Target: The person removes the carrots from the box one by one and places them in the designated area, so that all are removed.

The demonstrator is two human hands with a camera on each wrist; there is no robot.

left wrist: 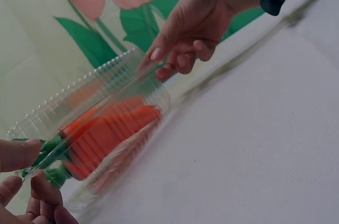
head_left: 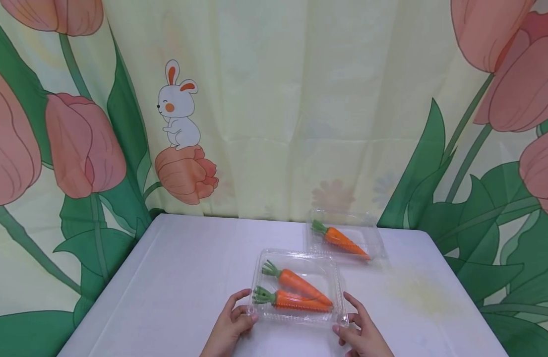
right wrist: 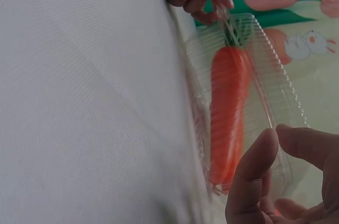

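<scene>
White table [head_left: 184, 282] | held box [head_left: 320, 270] | two carrots [head_left: 300, 284] crosswise, tips right, perhaps touching

We see a white-covered table [head_left: 184, 282] across the lower middle of the head view. Right of centre, by its far edge, lies a clear container [head_left: 364, 232]; whether the nearer clear box [head_left: 316, 270], bottom centre, touches the cloth, we cannot tell.

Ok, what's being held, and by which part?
The nearer clear container, pinched by its rim at the near-side corners, left hand and right hand one each.
</scene>
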